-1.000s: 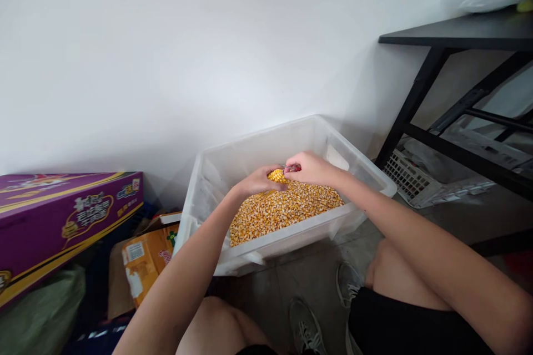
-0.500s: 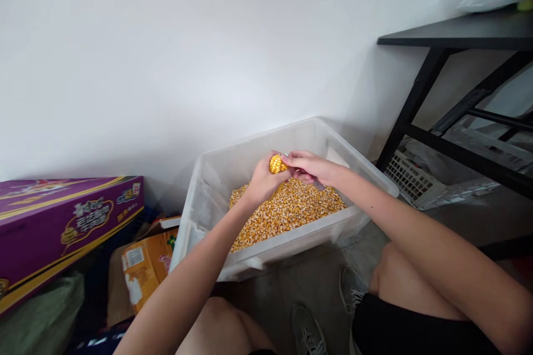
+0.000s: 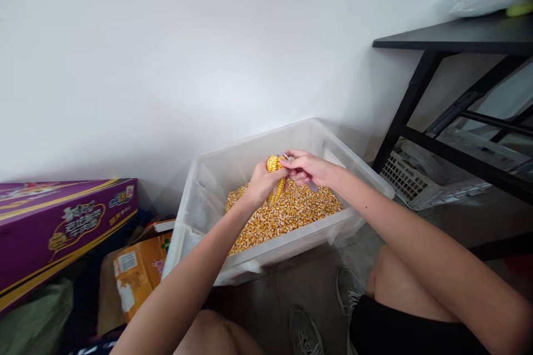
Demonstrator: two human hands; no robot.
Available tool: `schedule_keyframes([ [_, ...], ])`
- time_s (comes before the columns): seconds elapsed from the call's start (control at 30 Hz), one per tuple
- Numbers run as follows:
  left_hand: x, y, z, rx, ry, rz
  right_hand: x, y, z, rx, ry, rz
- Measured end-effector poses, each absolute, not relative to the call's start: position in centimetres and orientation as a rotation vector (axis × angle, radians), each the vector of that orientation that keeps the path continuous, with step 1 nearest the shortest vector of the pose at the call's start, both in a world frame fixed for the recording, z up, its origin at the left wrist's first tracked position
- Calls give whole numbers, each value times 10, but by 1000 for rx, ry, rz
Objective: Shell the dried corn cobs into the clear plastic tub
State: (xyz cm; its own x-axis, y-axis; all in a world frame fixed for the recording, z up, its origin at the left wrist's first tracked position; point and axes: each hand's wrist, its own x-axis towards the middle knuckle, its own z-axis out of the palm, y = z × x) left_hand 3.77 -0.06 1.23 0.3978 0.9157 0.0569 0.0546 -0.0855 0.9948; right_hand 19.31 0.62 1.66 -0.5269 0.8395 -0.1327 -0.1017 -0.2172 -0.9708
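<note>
An ear of yellow corn (image 3: 273, 164) is wrapped in the fingers of my left hand (image 3: 262, 182), above a translucent white plastic bin (image 3: 287, 241). Its lower end shows below that hand, pointing down into the bin. My right hand (image 3: 307, 167) is closed around a small tool with a greyish handle (image 3: 312, 186); a thin metal tip shows by the thumb, close to the ear. The tool's exact kind is mostly covered by my fingers. Loose corn kernels (image 3: 291, 213) lie thickly over the bin's bottom.
At left lie a purple printed carton (image 3: 83, 222) and a torn orange box (image 3: 139, 272). A black table (image 3: 449, 39) stands at right, with a white plastic basket (image 3: 410, 180) beneath it. The white wall (image 3: 208, 55) rises behind the bin. My shoes (image 3: 303, 330) are near its front.
The ear of corn is now tilted so that more of its length shows below my left hand. The tool's handle and metal tip show more clearly in my right hand. The view has shifted slightly.
</note>
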Motion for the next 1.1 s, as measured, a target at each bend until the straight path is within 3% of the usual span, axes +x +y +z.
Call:
schedule_keyframes([
  [0.17, 30, 6, 10, 1422, 1000, 974, 192, 9, 14, -1061, -1480, 1565],
  [0.37, 17, 17, -1, 1568, 1212, 989, 200, -3, 15, -1307, -2074, 694],
  [0.5, 14, 20, -6, 1709, 1262, 934, 200, -17, 21, -1361, -2295, 370],
  [1.1, 17, 12, -4, 2007, 1366, 777, 191, -28, 26, -1556, -2531, -54],
])
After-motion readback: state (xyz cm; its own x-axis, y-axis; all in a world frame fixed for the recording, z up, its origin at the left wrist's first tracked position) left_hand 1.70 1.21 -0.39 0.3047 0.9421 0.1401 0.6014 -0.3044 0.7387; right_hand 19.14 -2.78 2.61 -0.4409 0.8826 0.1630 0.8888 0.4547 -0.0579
